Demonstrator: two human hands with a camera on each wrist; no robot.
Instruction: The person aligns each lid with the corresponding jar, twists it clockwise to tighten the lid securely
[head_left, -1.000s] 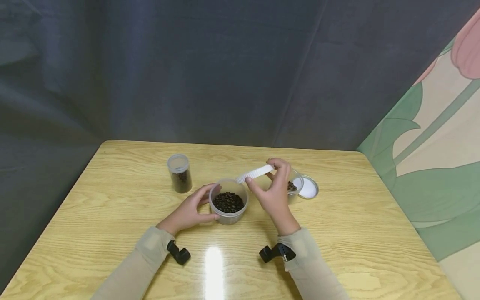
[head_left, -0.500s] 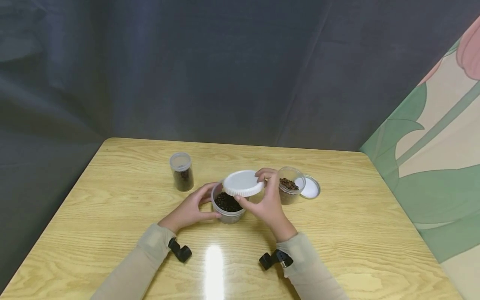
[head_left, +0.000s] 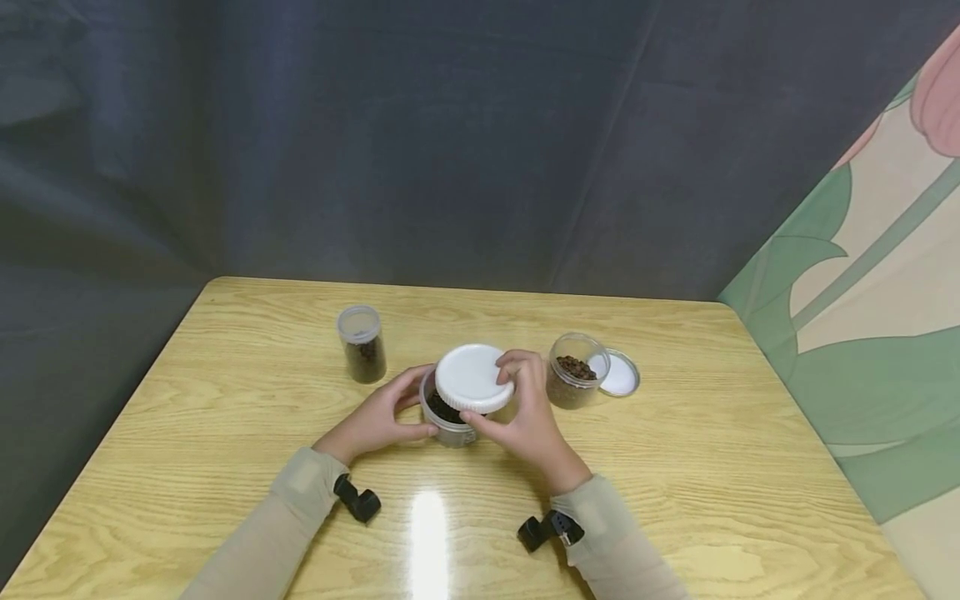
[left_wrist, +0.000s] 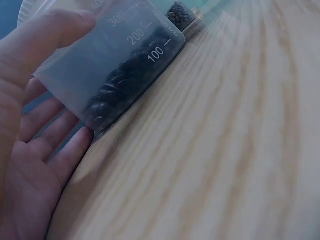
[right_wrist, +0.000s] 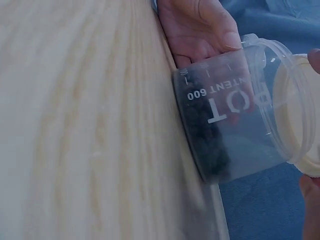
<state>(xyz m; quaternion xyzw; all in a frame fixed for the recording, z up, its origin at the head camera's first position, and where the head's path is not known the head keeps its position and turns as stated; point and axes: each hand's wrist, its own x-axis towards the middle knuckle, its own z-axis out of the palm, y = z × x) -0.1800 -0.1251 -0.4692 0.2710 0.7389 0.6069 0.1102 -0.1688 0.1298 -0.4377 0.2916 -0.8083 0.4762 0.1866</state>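
My left hand (head_left: 378,421) holds a clear plastic tub (head_left: 452,437) around its side, thumb at the front and fingers behind. Dark coffee beans (left_wrist: 120,82) fill the tub's lower part, beside printed measuring marks. Between thumb and fingers, my right hand (head_left: 531,425) pinches a white ribbed screw lid (head_left: 471,375). The lid is tilted over the tub's mouth and covers most of the opening in the head view. In the right wrist view the lid's underside (right_wrist: 300,107) lies right at the tub's rim, at a slant.
Back left stands a tall clear jar (head_left: 362,357) of dark beans with its lid on. An uncovered jar (head_left: 570,392) of browner beans stands to the right, close to my right hand. A round silver-edged lid (head_left: 621,375) lies behind it on the wooden table (head_left: 712,433).
My right hand has brought the white lid left and down, from edge-on beside the tub to over its mouth. The left hand keeps its hold on the tub.
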